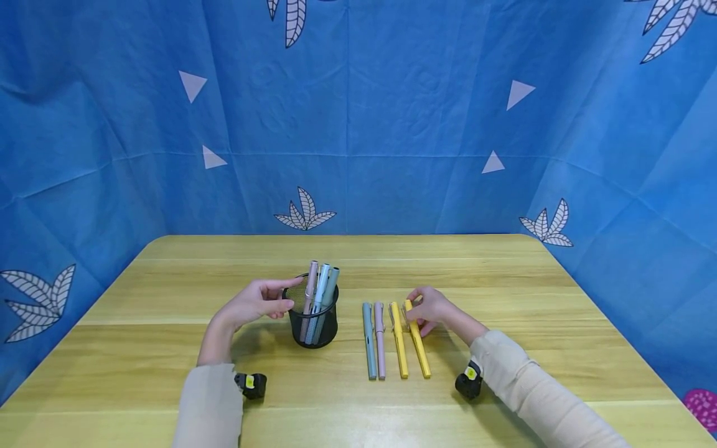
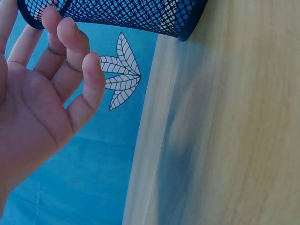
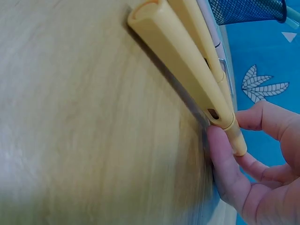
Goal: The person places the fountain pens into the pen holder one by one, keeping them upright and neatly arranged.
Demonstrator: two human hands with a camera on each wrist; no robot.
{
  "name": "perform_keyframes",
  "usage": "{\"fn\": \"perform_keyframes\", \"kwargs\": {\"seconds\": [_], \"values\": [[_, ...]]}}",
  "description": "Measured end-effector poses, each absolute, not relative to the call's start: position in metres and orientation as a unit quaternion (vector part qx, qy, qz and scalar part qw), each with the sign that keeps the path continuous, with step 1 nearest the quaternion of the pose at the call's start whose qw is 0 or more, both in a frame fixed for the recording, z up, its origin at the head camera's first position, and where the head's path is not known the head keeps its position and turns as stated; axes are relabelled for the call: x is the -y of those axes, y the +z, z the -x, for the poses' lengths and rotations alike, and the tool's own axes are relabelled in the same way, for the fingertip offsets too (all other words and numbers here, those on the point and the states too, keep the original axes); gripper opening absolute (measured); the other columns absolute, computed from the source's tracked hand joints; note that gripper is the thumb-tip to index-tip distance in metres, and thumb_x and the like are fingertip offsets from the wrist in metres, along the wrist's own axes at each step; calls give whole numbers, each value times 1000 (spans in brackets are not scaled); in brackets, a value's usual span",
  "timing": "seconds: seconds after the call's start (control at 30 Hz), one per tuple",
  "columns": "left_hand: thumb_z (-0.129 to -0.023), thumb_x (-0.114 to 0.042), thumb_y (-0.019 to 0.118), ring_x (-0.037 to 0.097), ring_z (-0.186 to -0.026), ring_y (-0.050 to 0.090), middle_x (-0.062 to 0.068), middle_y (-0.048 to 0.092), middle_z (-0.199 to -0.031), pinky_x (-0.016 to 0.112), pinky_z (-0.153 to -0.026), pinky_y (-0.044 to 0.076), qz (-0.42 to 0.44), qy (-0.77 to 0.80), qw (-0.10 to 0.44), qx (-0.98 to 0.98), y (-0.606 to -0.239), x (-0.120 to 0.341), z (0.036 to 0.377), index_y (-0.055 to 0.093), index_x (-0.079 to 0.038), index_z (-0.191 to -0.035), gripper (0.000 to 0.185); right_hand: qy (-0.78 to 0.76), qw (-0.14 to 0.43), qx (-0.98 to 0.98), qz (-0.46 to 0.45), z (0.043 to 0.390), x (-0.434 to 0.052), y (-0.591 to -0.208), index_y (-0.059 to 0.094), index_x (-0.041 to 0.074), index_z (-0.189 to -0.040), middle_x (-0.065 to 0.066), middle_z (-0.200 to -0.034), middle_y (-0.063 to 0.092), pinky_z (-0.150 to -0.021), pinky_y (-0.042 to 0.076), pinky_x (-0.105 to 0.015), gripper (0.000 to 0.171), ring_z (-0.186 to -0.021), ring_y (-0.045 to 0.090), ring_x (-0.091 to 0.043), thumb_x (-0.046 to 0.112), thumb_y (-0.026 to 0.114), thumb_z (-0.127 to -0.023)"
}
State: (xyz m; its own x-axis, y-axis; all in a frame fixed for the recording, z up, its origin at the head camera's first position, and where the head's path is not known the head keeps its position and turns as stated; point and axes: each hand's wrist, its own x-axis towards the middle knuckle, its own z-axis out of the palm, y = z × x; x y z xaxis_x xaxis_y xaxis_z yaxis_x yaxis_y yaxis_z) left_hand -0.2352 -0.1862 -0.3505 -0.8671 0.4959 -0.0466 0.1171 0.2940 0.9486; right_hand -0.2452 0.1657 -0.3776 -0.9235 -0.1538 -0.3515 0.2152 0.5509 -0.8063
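Observation:
A black mesh pen holder (image 1: 332, 330) stands upright left of the table's middle, holding a purple pen (image 1: 312, 274), a light blue pen (image 1: 322, 287) and a teal pen (image 1: 333, 286). My left hand (image 1: 254, 303) holds its rim from the left, thumb in front and index finger along the far side. The right hand (image 1: 432, 307) pinches the far end of the rightmost yellow pen (image 3: 183, 61) between thumb and fingers; its near end points toward me. Just left of it lie another yellow pen (image 1: 399, 345), a purple pen (image 1: 380, 348) and a blue-grey pen (image 1: 370, 348).
The wooden table (image 1: 313, 410) reaches back to a blue cloth (image 1: 392, 124) with leaf and triangle prints, which also hangs along both sides. Black wrist cameras sit by the left sleeve (image 1: 210, 407) and the right sleeve (image 1: 532, 386).

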Motion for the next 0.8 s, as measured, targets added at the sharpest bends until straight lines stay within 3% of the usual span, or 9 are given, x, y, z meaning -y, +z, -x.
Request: {"fn": "perform_keyframes", "kwargs": {"seconds": [0.43, 0.63, 0.8], "values": [[-83, -19, 64, 19, -62, 50, 7, 46, -67, 39, -64, 47, -190, 555, 168, -792, -353, 187, 236, 46, -7, -131, 53, -526, 199, -827, 12, 245, -177, -377, 41, -3, -117, -11, -66, 50, -49, 51, -34, 48, -51, 51, -17, -9, 56, -72], [-84, -15, 62, 19, -62, 50, 7, 46, -67, 39, -63, 47, -197, 557, 168, -789, -354, 188, 236, 45, -6, -131, 51, -539, 186, -821, 33, 245, -178, -379, 46, -4, -110, -7, -61, 48, -49, 50, -34, 39, -52, 49, -16, -10, 55, -72], [-83, -21, 65, 19, -62, 51, 7, 46, -67, 39, -64, 47, -199, 558, 166, -788, -353, 188, 236, 45, -6, -131, 55, -541, 178, -821, 36, 245, -179, -379, 48, -7, -107, -8, -64, 49, -49, 50, -34, 34, -53, 49, -16, -9, 56, -74]]}}
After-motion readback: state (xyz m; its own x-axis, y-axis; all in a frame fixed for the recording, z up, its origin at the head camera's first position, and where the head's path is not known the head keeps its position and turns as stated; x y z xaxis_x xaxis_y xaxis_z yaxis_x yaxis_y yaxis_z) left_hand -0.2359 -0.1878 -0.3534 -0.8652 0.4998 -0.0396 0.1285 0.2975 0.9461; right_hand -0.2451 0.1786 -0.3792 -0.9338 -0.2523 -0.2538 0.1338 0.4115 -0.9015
